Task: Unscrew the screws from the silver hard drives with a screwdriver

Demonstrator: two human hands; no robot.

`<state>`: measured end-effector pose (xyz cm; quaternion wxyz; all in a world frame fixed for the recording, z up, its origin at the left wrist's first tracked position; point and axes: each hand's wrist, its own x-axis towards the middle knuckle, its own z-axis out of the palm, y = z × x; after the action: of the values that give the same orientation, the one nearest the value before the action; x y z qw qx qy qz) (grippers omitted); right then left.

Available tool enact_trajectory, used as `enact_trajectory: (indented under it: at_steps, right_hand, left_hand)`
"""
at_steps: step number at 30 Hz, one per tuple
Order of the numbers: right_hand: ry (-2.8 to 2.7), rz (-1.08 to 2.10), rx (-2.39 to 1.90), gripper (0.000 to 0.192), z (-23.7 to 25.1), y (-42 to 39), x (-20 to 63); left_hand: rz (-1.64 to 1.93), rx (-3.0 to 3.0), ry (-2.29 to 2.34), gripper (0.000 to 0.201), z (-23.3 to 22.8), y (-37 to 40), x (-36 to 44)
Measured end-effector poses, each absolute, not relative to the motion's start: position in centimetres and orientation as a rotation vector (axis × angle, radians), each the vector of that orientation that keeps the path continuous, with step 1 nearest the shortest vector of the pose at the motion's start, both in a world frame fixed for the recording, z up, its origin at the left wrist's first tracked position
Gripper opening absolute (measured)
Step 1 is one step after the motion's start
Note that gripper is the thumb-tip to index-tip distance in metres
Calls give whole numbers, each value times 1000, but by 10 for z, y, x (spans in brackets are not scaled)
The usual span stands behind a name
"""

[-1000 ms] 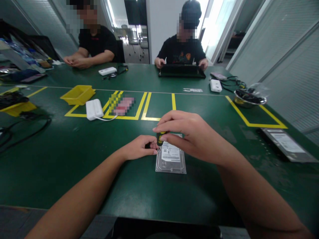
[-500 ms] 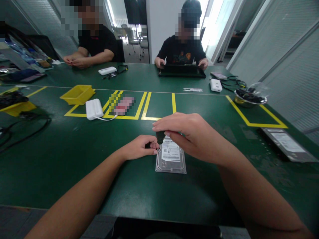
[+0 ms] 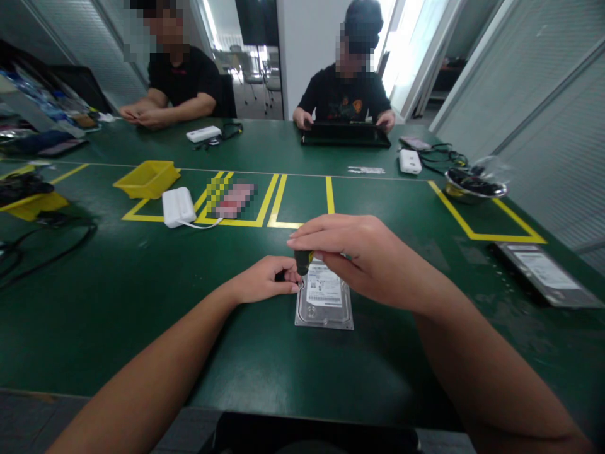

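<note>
the right hand [image 3: 359, 255] pinched the black and yellow handle of a small screwdriver [image 3: 301, 261] from above, holding it upright over the near left corner area of the hard drive [image 3: 324, 299], which lay flat on the green table [image 3: 142, 302] directly in front of the person. the left hand [image 3: 265, 280] rested on the table just beside the drive's left edge, its fingertips pressed together around the screwdriver's lower end. farther back sat a white box [image 3: 178, 207], a yellow tray [image 3: 148, 178] and 2 other people across the table.

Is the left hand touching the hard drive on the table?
Touching. The head view shows the left hand with its fingertips against the upper left corner of the hard drive; no gap appears between them.
</note>
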<state>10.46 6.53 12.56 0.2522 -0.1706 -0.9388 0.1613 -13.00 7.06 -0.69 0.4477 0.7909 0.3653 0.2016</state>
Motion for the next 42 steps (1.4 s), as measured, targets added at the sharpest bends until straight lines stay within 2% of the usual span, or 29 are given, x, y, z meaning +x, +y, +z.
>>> enact_trajectory:
  at_steps: [17, 25, 35, 42]
  right_hand:
    - [-2555, 393, -599, 27, 126, 62, 102]
    - [-2526, 267, -655, 20, 121, 64, 98]
    - [-2371, -266, -827, 50, 101, 70, 90]
    - [-2288, -493, -768, 52, 96, 70, 88]
  left_hand:
    - [477, 1947, 929, 24, -10, 71, -131]
    - [511, 1917, 907, 24, -10, 71, -130]
    - [480, 1963, 928, 21, -5, 71, -129]
    - [485, 1952, 931, 21, -9, 71, -131]
